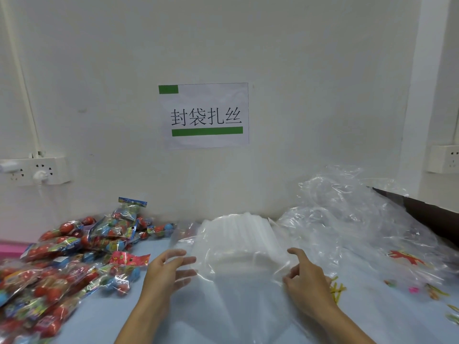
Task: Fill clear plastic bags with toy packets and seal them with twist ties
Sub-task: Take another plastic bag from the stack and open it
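Observation:
A clear plastic bag [236, 301] lies flat on the blue table between my hands, its far end against a white stack of folded bags [238, 234]. My left hand [166, 271] is at the bag's left edge, with its fingers fairly straight and the film lying over them. My right hand [306, 281] pinches the bag's right edge between thumb and curled fingers, with the index finger raised. Toy packets [62, 264] in red and blue are heaped at the left. Yellow twist ties [337, 290] lie just right of my right hand.
A big crumpled heap of clear plastic [352, 219] fills the right back of the table, with a few coloured packets under it. A white wall with a paper sign [206, 115] stands close behind. A power strip [37, 170] hangs at the left.

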